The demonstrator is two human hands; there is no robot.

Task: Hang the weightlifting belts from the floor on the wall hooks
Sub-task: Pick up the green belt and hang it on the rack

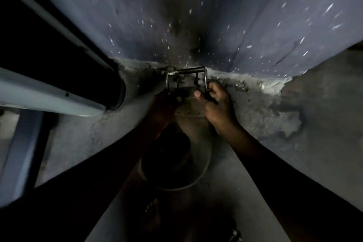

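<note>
A worn leather weightlifting belt (pixel 186 124) hangs in front of me, its loop curving down towards my body. Its metal buckle (pixel 186 78) is raised against the rough line where the blue-grey upper wall meets the bare plaster. My left hand (pixel 165 102) grips the belt just under the buckle's left side. My right hand (pixel 218 104) pinches the buckle's right edge, thumb on the leather. A small dark fitting (pixel 169 68), possibly the wall hook, shows at the buckle's upper left corner; whether the buckle is caught on it I cannot tell.
A grey pipe or frame (pixel 59 96) with a dark opening runs in from the left and ends close to the buckle. Chipped plaster (pixel 290 108) covers the wall to the right. The scene is dim and blurred. A bare foot (pixel 152 216) shows far below.
</note>
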